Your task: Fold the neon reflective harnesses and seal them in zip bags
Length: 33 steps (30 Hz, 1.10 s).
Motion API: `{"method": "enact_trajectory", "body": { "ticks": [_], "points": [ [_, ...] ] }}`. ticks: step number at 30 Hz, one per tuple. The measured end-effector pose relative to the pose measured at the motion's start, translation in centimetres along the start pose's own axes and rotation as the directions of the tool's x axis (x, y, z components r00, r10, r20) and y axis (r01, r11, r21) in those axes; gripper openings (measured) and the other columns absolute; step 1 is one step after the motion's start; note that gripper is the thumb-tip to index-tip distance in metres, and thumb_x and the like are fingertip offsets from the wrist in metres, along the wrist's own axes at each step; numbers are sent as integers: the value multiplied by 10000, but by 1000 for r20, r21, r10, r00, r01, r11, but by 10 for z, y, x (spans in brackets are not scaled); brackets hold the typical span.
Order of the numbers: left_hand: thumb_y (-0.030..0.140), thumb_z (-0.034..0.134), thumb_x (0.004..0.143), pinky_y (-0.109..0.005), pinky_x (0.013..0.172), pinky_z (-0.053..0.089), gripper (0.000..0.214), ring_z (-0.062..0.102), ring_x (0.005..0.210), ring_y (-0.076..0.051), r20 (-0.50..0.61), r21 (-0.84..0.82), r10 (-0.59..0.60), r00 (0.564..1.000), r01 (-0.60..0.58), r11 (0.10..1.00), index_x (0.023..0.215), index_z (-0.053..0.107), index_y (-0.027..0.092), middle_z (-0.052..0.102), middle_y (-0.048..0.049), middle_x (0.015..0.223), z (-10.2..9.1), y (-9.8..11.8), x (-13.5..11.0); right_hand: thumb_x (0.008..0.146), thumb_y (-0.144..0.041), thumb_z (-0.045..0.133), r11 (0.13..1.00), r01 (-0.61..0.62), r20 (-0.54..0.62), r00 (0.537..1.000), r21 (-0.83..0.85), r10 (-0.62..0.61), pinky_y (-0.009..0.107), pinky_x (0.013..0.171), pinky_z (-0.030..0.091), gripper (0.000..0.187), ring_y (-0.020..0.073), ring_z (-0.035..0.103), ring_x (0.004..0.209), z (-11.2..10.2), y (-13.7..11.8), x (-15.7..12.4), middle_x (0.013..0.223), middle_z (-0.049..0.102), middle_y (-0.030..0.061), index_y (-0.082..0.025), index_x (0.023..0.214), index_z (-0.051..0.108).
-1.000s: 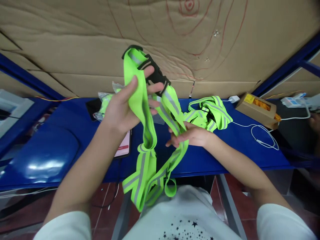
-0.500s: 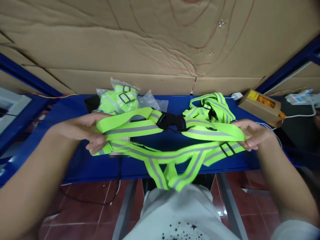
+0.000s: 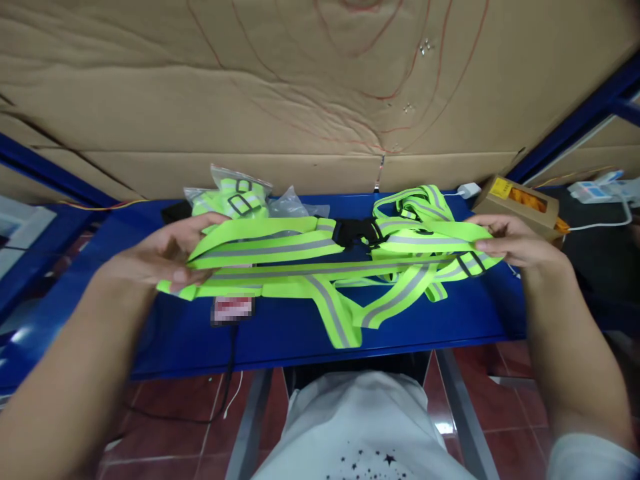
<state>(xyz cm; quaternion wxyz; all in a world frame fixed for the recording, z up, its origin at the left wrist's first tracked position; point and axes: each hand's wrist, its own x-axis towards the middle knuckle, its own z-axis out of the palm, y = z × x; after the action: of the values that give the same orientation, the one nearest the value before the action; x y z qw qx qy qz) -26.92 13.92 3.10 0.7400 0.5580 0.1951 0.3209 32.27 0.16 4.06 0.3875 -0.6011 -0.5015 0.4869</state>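
A neon-green reflective vest (image 3: 280, 250) made of elastic straps with grey stripes is stretched between my two hands above the blue table. My left hand (image 3: 173, 257) pinches its left end, and my right hand (image 3: 505, 240) grips the right end. The black buckle (image 3: 353, 232) joins the upper strap in the middle. Lower straps hang in a V toward the table's front edge. Close to my right hand a black slider (image 3: 470, 264) sits on a strap.
Behind the vest lie bagged green straps (image 3: 240, 200) and a loose pile of green straps (image 3: 420, 200) on the blue table (image 3: 300, 347). A cardboard box (image 3: 520, 207) stands at the back right. A cardboard wall (image 3: 175, 113) rises behind. A dark cable hangs off the front edge.
Both hands have risen slightly, and the vest is pulled flatter, with its lower straps lifted. A small blurred card on the table now shows below the vest.
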Motion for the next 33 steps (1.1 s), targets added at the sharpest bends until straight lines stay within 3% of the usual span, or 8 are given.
{"method": "enact_trajectory", "body": {
  "ticks": [2, 6, 11, 17, 21, 25, 30, 33],
  "points": [
    [158, 850, 633, -279, 437, 493, 725, 508, 330, -140, 127, 105, -34, 991, 21, 994, 1314, 601, 155, 610, 27, 493, 8, 1, 6, 544, -464, 947, 991, -26, -64, 998, -135, 17, 224, 429, 270, 584, 76, 440, 441, 4, 1, 6, 604, 607, -11, -179, 1014, 750],
    [243, 873, 724, -292, 560, 571, 557, 632, 575, -165, -237, -56, 14, 971, -28, 998, 1221, 622, 234, 655, 3, 687, 45, -16, 32, 707, -576, 845, 914, 140, -169, 961, -380, -217, 292, 664, 482, 516, 165, 625, 763, 17, 11, 34, 941, 716, 63, -193, 1030, 719],
    [191, 849, 751, -390, 814, 633, 523, 735, 942, -263, -294, -180, -47, 955, -7, 984, 1236, 652, 199, 732, -82, 1057, 91, -37, 52, 961, -451, 636, 627, 339, -236, 719, -701, -653, 454, 1009, 493, 320, 262, 638, 1123, 67, -2, 37, 1156, 697, 134, -193, 1134, 711],
    [37, 787, 753, -386, 906, 633, 362, 768, 947, -243, -430, -109, 99, 897, -161, 981, 1045, 661, 211, 766, -29, 947, 122, -38, 65, 1037, -404, 565, 377, 701, 354, 661, -606, -661, 435, 1085, 500, 383, 257, 642, 1238, 196, -26, -17, 1295, 701, 110, -163, 1329, 620],
    [35, 758, 760, -360, 920, 629, 321, 778, 955, -240, -588, -134, 120, 800, -243, 961, 983, 612, 215, 746, -4, 793, 140, -33, 73, 1004, -416, 620, 392, 682, 373, 693, -618, -617, 486, 1118, 466, 524, 320, 586, 1323, 247, -23, -10, 1452, 604, 178, -114, 1425, 540],
    [17, 717, 770, -358, 923, 623, 321, 777, 953, -224, -672, -163, 110, 732, -290, 943, 944, 547, 226, 747, -2, 808, 147, -25, 80, 1046, -280, 529, 626, 600, 310, 798, -498, -518, 387, 959, 524, 242, 253, 712, 1061, 250, -21, 24, 1164, 751, 108, -149, 1208, 652],
    [17, 670, 779, -324, 960, 598, 307, 763, 992, -204, -685, -177, 130, 717, -337, 925, 889, 480, 230, 722, -1, 863, 155, -25, 90, 873, -506, 763, 694, 531, 262, 846, -487, -463, 463, 1051, 460, 739, 350, 628, 1258, 256, -17, 45, 1398, 639, 183, -131, 1445, 480],
    [47, 656, 777, -329, 927, 605, 293, 762, 974, -219, -694, -163, 132, 708, -333, 929, 902, 476, 242, 710, 0, 848, 153, -24, 94, 935, -394, 699, 704, 488, 195, 867, -516, -458, 462, 1009, 461, 561, 315, 687, 1097, 264, -14, 44, 1178, 727, 149, -137, 1389, 494]
  ]
}}
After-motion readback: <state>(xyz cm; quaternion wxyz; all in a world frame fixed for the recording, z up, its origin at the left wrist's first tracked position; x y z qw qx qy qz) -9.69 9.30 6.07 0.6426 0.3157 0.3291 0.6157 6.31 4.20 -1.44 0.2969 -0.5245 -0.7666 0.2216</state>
